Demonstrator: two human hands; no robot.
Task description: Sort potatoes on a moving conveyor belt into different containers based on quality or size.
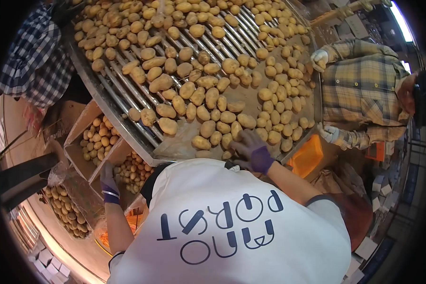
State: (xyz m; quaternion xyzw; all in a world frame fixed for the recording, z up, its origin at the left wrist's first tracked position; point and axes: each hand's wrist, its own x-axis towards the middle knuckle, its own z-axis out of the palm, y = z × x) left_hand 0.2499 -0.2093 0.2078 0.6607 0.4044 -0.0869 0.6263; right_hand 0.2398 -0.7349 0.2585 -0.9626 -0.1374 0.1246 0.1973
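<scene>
My left hand [109, 183], in a glove with a purple cuff, reaches down at the wall between two cardboard cartons of potatoes. Its fingers are straight and close together; whether they grip the carton edge is not clear. One carton [78, 151] stands beyond this hand, and the potatoes [134, 174] of the other lie just right of it. My right hand [252, 151], gloved the same way, rests with fingers spread against loose potatoes [236, 130] at the near edge of the sorting table [177, 142]. No potato is seen enclosed in it.
Metal rollers [127, 90] cross the table, with many potatoes on them. A co-worker in a plaid shirt [362, 85] stands at the right edge; a person in a checked shirt [39, 56] is at the left. An orange crate [307, 156] and a plastic-lined container [65, 209] stand nearby.
</scene>
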